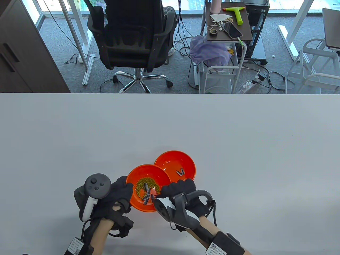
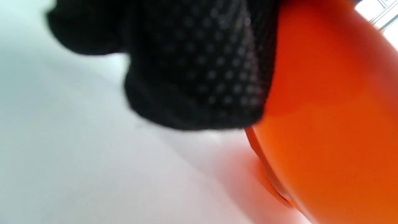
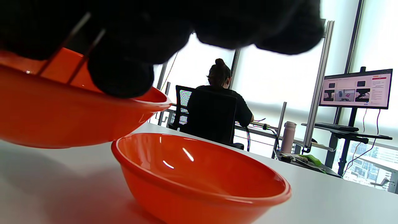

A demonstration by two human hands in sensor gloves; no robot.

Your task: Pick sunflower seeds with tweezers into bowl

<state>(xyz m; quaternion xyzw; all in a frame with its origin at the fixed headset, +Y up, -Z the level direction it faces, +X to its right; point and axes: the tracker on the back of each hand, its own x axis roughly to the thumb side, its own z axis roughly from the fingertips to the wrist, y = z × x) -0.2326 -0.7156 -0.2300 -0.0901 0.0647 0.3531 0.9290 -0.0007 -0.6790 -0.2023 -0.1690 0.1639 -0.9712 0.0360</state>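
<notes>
Two orange bowls sit touching on a pale counter (image 1: 239, 132). The near bowl (image 1: 136, 203) is tilted, holding green beans (image 1: 141, 183) and striped sunflower seeds (image 1: 146, 197). The left hand (image 1: 117, 199) holds its left rim. The right hand (image 1: 183, 192) reaches over its right rim, its grip closed on thin tweezers (image 3: 74, 43) that point into the bowl. The far bowl (image 1: 164, 159), to the right, holds two sunflower seeds (image 1: 181, 172).

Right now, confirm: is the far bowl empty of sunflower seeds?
No, the far bowl holds two sunflower seeds near its right side in the table view.
</notes>
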